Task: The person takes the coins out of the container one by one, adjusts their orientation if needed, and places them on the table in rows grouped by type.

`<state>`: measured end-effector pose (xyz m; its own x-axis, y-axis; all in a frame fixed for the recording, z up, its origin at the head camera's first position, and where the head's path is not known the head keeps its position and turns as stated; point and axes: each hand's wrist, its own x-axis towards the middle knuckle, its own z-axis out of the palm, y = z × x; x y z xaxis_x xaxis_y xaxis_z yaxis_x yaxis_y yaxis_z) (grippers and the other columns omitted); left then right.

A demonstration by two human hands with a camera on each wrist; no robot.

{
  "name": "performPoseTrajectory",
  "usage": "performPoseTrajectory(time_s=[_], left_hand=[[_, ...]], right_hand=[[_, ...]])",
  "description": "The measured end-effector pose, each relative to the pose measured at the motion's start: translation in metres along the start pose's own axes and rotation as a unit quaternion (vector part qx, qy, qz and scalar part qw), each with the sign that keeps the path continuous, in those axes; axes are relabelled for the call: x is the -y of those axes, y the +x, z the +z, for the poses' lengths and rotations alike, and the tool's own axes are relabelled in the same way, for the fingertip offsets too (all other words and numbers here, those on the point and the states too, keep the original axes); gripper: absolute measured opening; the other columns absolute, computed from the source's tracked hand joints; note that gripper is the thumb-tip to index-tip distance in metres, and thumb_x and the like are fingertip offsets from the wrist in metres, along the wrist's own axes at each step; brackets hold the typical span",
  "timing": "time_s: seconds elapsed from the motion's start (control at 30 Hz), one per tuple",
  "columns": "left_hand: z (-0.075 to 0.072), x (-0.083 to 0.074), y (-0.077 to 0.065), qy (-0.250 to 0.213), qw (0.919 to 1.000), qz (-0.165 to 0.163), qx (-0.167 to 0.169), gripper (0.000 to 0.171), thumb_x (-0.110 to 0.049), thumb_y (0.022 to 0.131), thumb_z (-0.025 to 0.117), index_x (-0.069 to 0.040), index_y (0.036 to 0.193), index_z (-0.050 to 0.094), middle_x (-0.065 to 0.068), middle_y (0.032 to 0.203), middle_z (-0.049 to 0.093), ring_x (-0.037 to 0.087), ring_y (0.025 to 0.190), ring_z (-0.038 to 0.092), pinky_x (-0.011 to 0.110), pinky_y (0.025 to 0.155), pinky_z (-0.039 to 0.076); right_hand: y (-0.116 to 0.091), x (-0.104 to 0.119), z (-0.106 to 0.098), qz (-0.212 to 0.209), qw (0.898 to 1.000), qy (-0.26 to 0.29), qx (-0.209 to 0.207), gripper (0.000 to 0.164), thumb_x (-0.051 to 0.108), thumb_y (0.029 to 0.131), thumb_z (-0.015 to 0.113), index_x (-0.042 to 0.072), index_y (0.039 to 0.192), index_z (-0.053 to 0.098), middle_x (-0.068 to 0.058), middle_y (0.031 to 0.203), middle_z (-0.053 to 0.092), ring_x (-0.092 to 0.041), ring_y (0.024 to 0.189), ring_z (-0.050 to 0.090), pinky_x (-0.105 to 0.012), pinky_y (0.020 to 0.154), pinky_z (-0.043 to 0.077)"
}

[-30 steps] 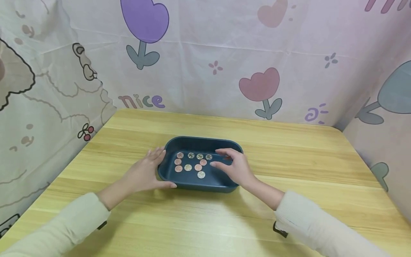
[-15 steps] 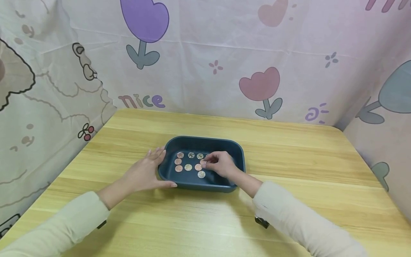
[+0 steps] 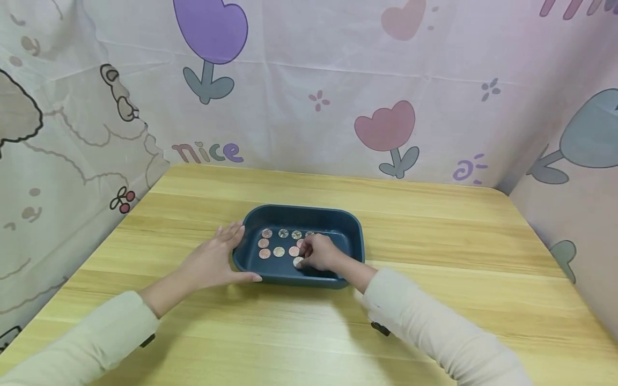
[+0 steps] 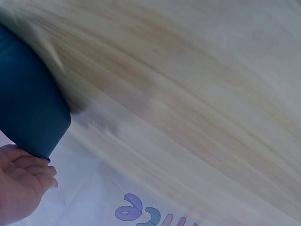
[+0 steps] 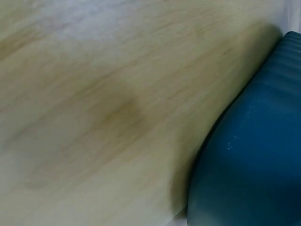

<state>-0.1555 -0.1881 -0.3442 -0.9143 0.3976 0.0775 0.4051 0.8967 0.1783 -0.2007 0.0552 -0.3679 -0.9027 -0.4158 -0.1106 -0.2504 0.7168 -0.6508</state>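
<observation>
Several copper- and gold-coloured coins (image 3: 278,251) lie flat in a dark blue rectangular tub (image 3: 275,280) with rounded corners. My left hand (image 3: 212,257) rests against the tub's left end, its fingers at the left rim and its thumb along the front wall. In the left wrist view, part of that hand (image 4: 23,181) touches the tub's edge (image 4: 33,103). Inside the tub, my right hand (image 3: 319,253) has its thumb and forefinger bent onto a pale gold coin (image 3: 297,262) nearest the front wall. Its fingers partly cover a copper coin and a gold coin behind.
The tub stands on a light wood-grain table (image 3: 434,241). A patterned cloth (image 3: 309,48) hangs behind the table and along both sides. In the right wrist view, the tub's outer wall (image 5: 249,150) fills the lower right, with bare tabletop beside it.
My right hand has moved left from the tub's right side, over a copper coin, then toward the front to the pale gold coin. My left hand stays at the tub's left end.
</observation>
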Motion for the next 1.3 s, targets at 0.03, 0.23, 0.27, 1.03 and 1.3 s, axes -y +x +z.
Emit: performPoseTrajectory(time_s=[0.03,0.23,0.27,1.03,1.3], left_hand=[[0.0,0.0,0.0,-0.001,1.0,0.0,0.0,0.114,-0.074,0.063,0.064,0.008,0.137,0.037,0.025,0.147,0.03,0.044,0.135,0.029,0.054,0.109,0.029],[0.001,0.0,0.0,0.0,1.0,-0.002,-0.002,0.114,-0.074,0.063,0.064,0.008,0.137,0.038,0.025,0.147,0.031,0.044,0.135,0.03,0.054,0.109,0.03],[0.001,0.0,0.0,-0.001,1.0,-0.002,-0.002,0.114,-0.074,0.063,0.064,0.008,0.137,0.038,0.025,0.147,0.031,0.044,0.135,0.03,0.054,0.109,0.03],[0.0,-0.001,0.0,-0.006,1.0,-0.001,0.002,0.112,-0.069,0.064,0.067,0.008,0.138,0.036,0.025,0.148,0.03,0.044,0.135,0.029,0.053,0.11,0.028],[0.001,0.0,0.0,-0.01,0.9999,-0.005,0.001,0.112,-0.07,0.063,0.068,0.008,0.137,0.037,0.025,0.147,0.03,0.043,0.136,0.029,0.054,0.109,0.029]], right_hand=[[0.0,0.0,0.001,-0.006,1.0,-0.008,0.002,0.019,0.008,0.07,0.079,0.001,0.079,0.064,-0.003,0.07,0.058,-0.007,0.064,0.049,-0.016,0.059,0.043],[-0.001,0.001,0.001,-0.032,0.998,-0.045,0.005,0.016,0.006,0.071,0.078,0.002,0.078,0.064,-0.005,0.071,0.058,-0.008,0.065,0.049,-0.016,0.059,0.043],[-0.002,0.002,0.001,-0.034,0.998,-0.05,0.006,0.016,0.006,0.072,0.078,0.002,0.079,0.064,-0.005,0.071,0.059,-0.008,0.065,0.049,-0.016,0.059,0.043],[-0.014,0.002,-0.009,-0.009,0.999,0.015,-0.028,0.015,0.002,0.084,0.063,0.0,0.069,0.067,-0.004,0.066,0.061,-0.007,0.059,0.045,-0.016,0.054,0.037],[-0.025,0.003,-0.026,0.017,0.996,0.079,-0.045,0.014,0.006,0.087,0.062,0.001,0.075,0.068,-0.001,0.063,0.055,-0.01,0.056,0.042,-0.018,0.052,0.034]])
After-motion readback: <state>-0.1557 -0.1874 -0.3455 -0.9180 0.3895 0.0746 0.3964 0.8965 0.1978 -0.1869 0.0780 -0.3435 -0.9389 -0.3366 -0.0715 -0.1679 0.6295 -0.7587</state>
